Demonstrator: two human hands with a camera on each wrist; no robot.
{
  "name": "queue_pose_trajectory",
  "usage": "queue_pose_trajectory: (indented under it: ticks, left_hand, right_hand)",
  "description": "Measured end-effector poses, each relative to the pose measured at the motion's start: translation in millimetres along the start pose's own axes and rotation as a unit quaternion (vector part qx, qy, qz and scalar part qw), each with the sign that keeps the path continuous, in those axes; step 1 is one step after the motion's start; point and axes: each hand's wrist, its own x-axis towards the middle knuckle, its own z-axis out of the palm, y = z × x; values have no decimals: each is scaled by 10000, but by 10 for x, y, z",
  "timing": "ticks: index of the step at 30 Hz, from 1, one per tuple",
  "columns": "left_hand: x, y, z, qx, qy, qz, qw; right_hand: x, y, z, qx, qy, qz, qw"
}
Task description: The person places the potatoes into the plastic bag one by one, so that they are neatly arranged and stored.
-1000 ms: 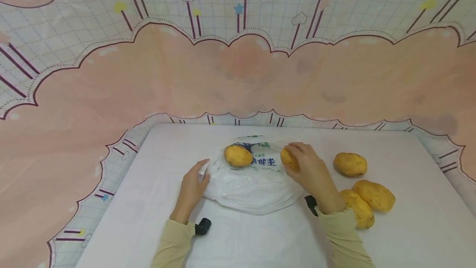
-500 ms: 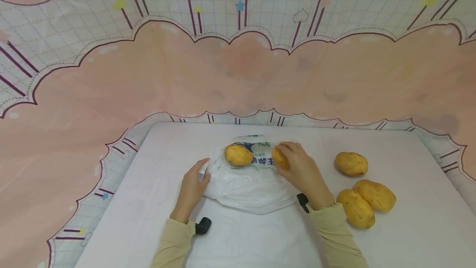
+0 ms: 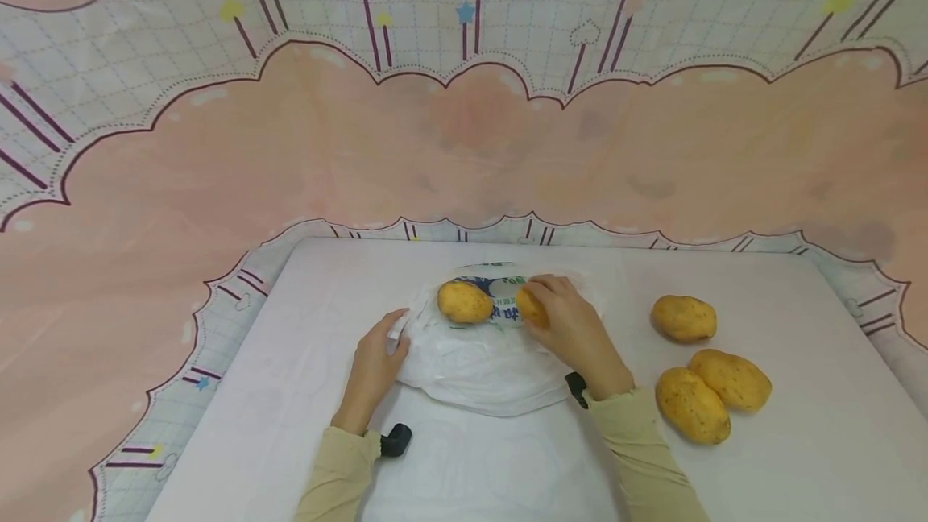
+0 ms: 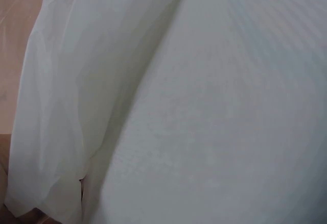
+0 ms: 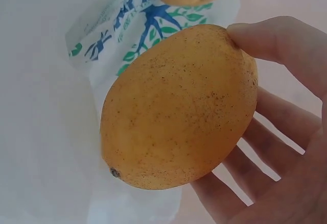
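A yellow potato [image 5: 179,106] is held in my right hand [image 3: 573,325], thumb on one side and fingers on the other, over the right part of a white plastic bag [image 3: 471,369]. Another potato [image 3: 464,302] lies on the bag by its blue and green print. My left hand [image 3: 373,365] holds the bag's left edge between thumb and fingers. The left wrist view is filled mostly by the bag's thin white film [image 4: 92,81], with a bit of the hand [image 4: 5,183] showing at the lower left.
On the white table [image 3: 819,457] to the right are a single potato [image 3: 684,319] and, nearer, two more potatoes, one [image 3: 731,381] against the other [image 3: 693,406]. A patterned cloth backdrop [image 3: 464,159] rises behind the table's far edge.
My right hand has moved left with its potato, closer to the potato on the bag. The left hand has stayed at the bag's left edge.
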Motion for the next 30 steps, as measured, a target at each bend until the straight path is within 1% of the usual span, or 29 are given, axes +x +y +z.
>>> queue_pose_trajectory:
  ticks: [7,13,16,26,30]
  left_hand:
    - [-5,18,-9,-21,11,15,10000]
    - [-8,17,-23,-16,18,30,10000]
    - [-7,16,-29,-39,-7,28,10000]
    - [-10,2,-36,-40,14,75,10000]
    - [-12,-5,-40,-47,-24,55,10000]
  right_hand:
    - [58,4,41,24,-53,-69,10000]
    - [112,-9,68,-121,-97,-163,9997]
    - [135,-25,62,-167,-150,-134,9997]
    - [224,-63,93,-237,-82,-253,9994]
    - [252,-77,116,-228,-51,-261,9994]
